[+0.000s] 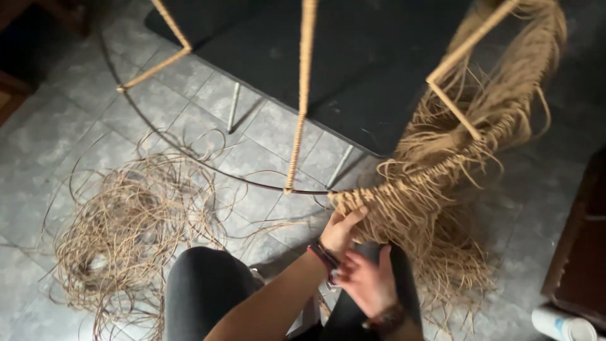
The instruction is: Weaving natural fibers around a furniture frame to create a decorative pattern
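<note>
A round metal frame stands in front of me, with spokes wrapped in tan cord. A thick mass of tan rattan strands is woven along its right side and hangs down. My left hand reaches up and grips the woven strands at the frame's lower rim. My right hand is just below it with fingers spread and blurred, beside the hanging strands, and nothing shows in it. Both wrists wear bracelets.
A loose tangle of rattan strands lies on the grey tiled floor at the left. A low black table on pale legs is behind the frame. Dark wooden furniture and a white roll are at the right. My knee in dark trousers is below.
</note>
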